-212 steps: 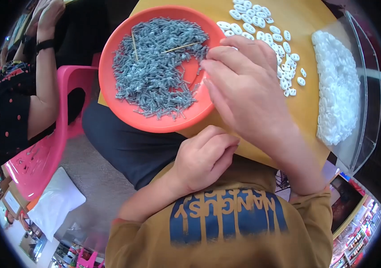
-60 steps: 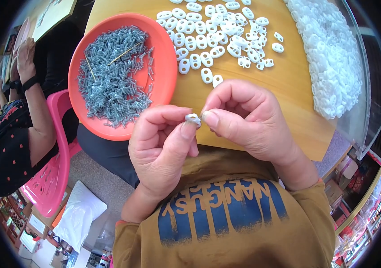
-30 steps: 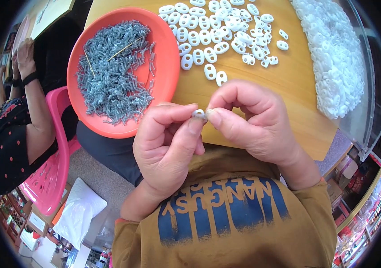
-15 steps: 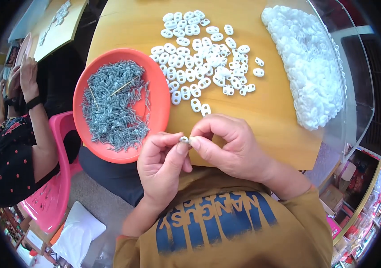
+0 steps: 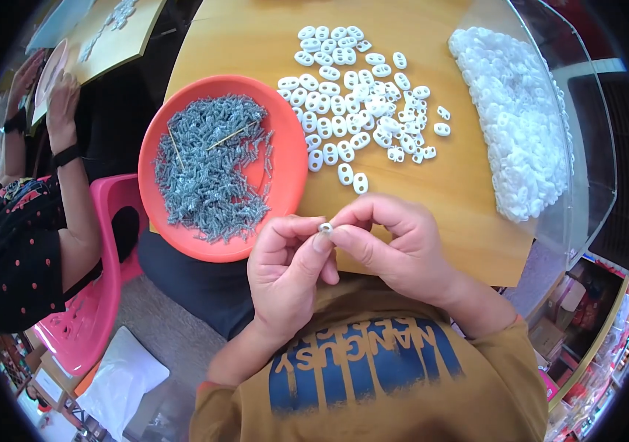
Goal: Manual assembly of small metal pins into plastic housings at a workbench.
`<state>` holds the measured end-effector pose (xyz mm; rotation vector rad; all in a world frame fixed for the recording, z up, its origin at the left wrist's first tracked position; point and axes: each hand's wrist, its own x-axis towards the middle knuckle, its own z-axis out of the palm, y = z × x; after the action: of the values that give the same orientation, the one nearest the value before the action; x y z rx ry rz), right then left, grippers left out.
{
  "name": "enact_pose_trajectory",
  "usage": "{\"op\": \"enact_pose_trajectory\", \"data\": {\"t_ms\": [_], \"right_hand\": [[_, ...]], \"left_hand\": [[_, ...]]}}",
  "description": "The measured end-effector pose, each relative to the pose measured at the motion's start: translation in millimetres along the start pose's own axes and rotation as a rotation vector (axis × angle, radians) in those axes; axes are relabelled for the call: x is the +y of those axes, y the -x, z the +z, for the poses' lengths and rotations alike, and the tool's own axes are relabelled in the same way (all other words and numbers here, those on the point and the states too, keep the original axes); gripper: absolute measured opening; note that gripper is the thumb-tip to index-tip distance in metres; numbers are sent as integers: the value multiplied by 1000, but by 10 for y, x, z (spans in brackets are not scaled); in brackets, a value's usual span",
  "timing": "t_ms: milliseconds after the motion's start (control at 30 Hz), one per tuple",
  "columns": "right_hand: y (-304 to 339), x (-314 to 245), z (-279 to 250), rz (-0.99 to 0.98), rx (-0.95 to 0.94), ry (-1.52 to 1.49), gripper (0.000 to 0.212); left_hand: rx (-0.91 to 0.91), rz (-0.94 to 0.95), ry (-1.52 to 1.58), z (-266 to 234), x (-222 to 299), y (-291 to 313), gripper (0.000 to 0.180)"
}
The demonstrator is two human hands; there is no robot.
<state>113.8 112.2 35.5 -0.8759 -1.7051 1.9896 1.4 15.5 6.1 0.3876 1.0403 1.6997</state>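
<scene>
Between my two hands is a small white oval plastic piece (image 5: 325, 227), mostly covered by fingertips. My left hand (image 5: 288, 269) pinches it between thumb and index finger. From the other side, the thumb and index finger of my right hand (image 5: 399, 247) press together at the piece. Whether a spring sits in it is too small to tell. Just beyond the left hand stands a red plastic plate (image 5: 294, 140) heaped with small grey metal springs (image 5: 207, 169). Many white two-hole oval pieces (image 5: 339, 105) lie loose on the wooden table (image 5: 417, 188) past my fingers.
Two thin sticks (image 5: 229, 138) lie on the springs. At the right, a clear plastic tub (image 5: 600, 147) holds a big heap of white pieces (image 5: 517, 125). On the left a person (image 5: 27, 250) sits on a pink chair (image 5: 112, 287) at another table (image 5: 115, 55).
The whole view has shifted, so table and hands appear a little further right. Both hands keep their pinch on the white piece. The person's hand at the left has moved slightly.
</scene>
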Motion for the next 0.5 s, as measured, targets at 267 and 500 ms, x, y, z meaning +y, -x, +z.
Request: {"op": "enact_pose_trajectory", "data": {"t_ms": [267, 500], "right_hand": [[-77, 42, -242, -333, 275, 639, 12], [-177, 207, -252, -473, 182, 1119, 16]], "left_hand": [[68, -9, 60, -82, 19, 31, 14], [45, -27, 74, -83, 18, 54, 14]]}}
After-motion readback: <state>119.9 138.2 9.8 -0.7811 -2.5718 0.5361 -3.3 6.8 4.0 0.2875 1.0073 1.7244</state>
